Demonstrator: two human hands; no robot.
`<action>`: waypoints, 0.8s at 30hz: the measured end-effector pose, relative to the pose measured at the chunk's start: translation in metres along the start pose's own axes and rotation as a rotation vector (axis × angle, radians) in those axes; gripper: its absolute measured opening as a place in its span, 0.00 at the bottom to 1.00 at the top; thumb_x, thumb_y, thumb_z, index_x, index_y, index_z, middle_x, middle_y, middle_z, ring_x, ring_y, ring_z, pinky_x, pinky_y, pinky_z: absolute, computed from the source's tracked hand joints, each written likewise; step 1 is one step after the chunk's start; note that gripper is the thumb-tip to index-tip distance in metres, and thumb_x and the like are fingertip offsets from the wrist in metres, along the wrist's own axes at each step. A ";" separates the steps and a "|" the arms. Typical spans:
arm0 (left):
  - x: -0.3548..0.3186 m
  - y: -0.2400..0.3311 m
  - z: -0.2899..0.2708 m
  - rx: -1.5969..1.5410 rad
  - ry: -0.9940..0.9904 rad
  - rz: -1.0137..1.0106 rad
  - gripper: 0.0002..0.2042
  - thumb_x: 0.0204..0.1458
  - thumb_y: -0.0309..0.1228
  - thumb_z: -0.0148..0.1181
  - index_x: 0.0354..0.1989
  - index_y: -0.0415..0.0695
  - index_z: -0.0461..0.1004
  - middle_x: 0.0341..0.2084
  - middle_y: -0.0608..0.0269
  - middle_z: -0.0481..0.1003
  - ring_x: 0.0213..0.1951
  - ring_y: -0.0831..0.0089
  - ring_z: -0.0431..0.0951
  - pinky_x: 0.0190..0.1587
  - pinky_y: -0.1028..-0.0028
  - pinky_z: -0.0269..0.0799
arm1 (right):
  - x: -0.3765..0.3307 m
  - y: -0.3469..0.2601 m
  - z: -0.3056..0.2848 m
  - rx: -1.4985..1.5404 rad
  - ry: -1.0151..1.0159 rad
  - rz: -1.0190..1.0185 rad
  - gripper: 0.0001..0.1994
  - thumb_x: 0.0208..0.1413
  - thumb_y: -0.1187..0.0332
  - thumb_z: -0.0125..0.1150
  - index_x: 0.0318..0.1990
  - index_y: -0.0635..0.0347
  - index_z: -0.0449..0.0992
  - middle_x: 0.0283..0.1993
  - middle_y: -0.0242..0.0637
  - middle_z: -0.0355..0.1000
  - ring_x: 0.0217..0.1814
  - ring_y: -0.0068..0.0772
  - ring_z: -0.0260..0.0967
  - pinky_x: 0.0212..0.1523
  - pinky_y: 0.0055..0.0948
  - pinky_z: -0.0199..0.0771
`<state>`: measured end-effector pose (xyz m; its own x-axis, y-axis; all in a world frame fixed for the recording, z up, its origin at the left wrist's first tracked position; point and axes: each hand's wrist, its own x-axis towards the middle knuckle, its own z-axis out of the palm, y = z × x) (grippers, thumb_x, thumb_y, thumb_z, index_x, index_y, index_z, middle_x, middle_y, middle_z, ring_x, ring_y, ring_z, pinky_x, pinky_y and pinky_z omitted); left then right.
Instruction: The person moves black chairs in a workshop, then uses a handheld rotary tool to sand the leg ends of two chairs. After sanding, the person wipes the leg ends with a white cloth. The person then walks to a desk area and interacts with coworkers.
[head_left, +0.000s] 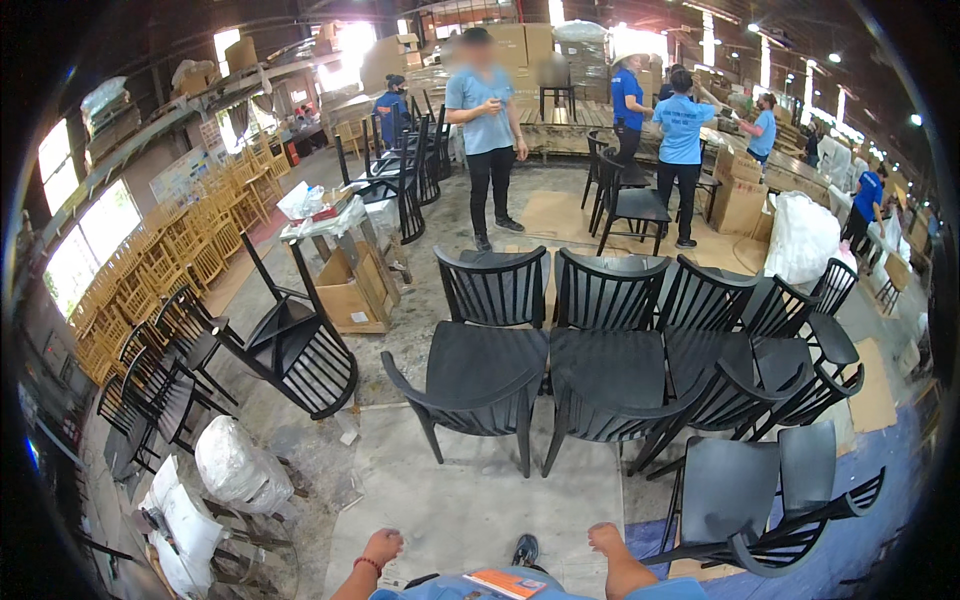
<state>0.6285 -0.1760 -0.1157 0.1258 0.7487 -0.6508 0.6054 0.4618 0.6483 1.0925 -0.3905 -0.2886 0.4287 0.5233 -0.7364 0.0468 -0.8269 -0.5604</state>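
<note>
Well, from the left, a white-wrapped bundle (242, 465) stands on the concrete floor (310, 455); its film looks slippery and hides what's inside. Beyond it, an upturned black chair (300, 352) has its legs in the air, and you can't make out what props it. Your left hand (384, 546) hangs above the pale sheet (400, 490), near its left edge, fingers loosely curled around nothing.

Ahead, the black chairs (487, 360) stand closely packed across the sheet's far edge and on past its right corner. Expect them to be stiff and, if they're wood, moderately heavy; the smooth dark finish could slide under your palms and scuff against a neighbour. The thick top rail (400, 382) or the seat's underside should take your grip better than the slim spindles (492, 290), probably the most fragile part. Farther right the chairs overlap, so you can't tell which legs belong to which.

Your right hand (605, 538) hangs by the sheet's right edge, half curled and likewise without a load. Beyond it, a nearer pair of chairs (730, 490) stands by the blue covering (850, 480), their legs mostly concealed.
</note>
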 end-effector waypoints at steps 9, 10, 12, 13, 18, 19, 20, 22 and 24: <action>0.062 0.189 0.106 0.493 -0.332 0.605 0.20 0.58 0.38 0.54 0.54 0.39 0.74 0.47 0.46 0.78 0.49 0.54 0.79 0.53 0.63 0.72 | 0.018 0.056 -0.045 -0.195 -0.053 -0.153 0.11 0.53 0.64 0.58 0.40 0.58 0.80 0.38 0.39 0.78 0.33 0.45 0.75 0.33 0.43 0.77; 0.066 0.209 0.115 0.435 -0.356 0.680 0.19 0.58 0.38 0.54 0.54 0.39 0.73 0.47 0.47 0.78 0.49 0.54 0.78 0.54 0.62 0.72 | 0.014 0.063 -0.041 -0.451 -0.033 -0.325 0.13 0.53 0.62 0.56 0.41 0.57 0.80 0.38 0.39 0.78 0.33 0.47 0.75 0.34 0.45 0.77; 0.074 0.246 0.129 0.378 -0.447 0.685 0.18 0.59 0.37 0.54 0.54 0.40 0.73 0.47 0.48 0.78 0.50 0.54 0.78 0.54 0.62 0.72 | 0.014 0.066 -0.035 -0.376 -0.115 -0.209 0.12 0.52 0.63 0.57 0.40 0.56 0.80 0.38 0.38 0.78 0.36 0.44 0.76 0.36 0.44 0.77; 0.080 0.264 0.131 0.368 -0.418 0.785 0.18 0.59 0.36 0.55 0.54 0.40 0.72 0.46 0.48 0.78 0.50 0.54 0.78 0.54 0.62 0.71 | 0.010 0.063 -0.031 -0.323 -0.149 -0.140 0.12 0.51 0.64 0.57 0.39 0.55 0.81 0.39 0.38 0.78 0.37 0.43 0.76 0.37 0.44 0.77; 0.129 0.360 0.154 0.479 -0.278 1.483 0.15 0.51 0.29 0.61 0.48 0.42 0.74 0.44 0.51 0.76 0.52 0.51 0.73 0.56 0.58 0.68 | -0.066 0.036 0.008 -0.734 -0.105 -0.018 0.12 0.51 0.62 0.59 0.33 0.62 0.82 0.32 0.45 0.80 0.37 0.41 0.79 0.34 0.43 0.76; 0.142 0.375 0.155 0.584 -0.251 1.546 0.16 0.49 0.29 0.63 0.47 0.42 0.74 0.48 0.49 0.74 0.56 0.47 0.69 0.59 0.53 0.64 | -0.072 0.022 0.014 -0.566 -0.063 0.165 0.11 0.52 0.63 0.57 0.34 0.59 0.82 0.34 0.43 0.80 0.35 0.40 0.79 0.33 0.42 0.76; 0.153 0.384 0.158 0.617 -0.252 1.511 0.19 0.47 0.30 0.64 0.49 0.41 0.72 0.51 0.46 0.71 0.59 0.43 0.65 0.62 0.50 0.60 | -0.073 0.009 0.017 -0.478 0.033 0.169 0.11 0.50 0.64 0.56 0.31 0.59 0.82 0.31 0.41 0.80 0.33 0.39 0.79 0.33 0.40 0.77; 0.175 0.397 0.162 0.814 -0.351 1.335 0.31 0.46 0.30 0.65 0.59 0.35 0.62 0.61 0.37 0.62 0.65 0.42 0.58 0.64 0.50 0.56 | -0.074 -0.014 0.022 -0.393 0.110 0.221 0.10 0.46 0.67 0.56 0.25 0.58 0.83 0.25 0.40 0.80 0.31 0.38 0.80 0.33 0.39 0.79; 0.192 0.394 0.165 0.853 -0.535 1.078 0.38 0.48 0.28 0.61 0.68 0.35 0.51 0.64 0.34 0.56 0.67 0.39 0.55 0.68 0.51 0.51 | -0.074 -0.031 0.022 -0.578 0.232 0.240 0.05 0.42 0.71 0.60 0.26 0.59 0.81 0.29 0.46 0.79 0.31 0.46 0.78 0.32 0.42 0.78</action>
<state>1.0207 0.0713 -0.0500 0.9599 0.1926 -0.2038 0.2780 -0.7475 0.6033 1.0390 -0.3989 -0.2252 0.6677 0.3063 -0.6785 0.3742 -0.9260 -0.0497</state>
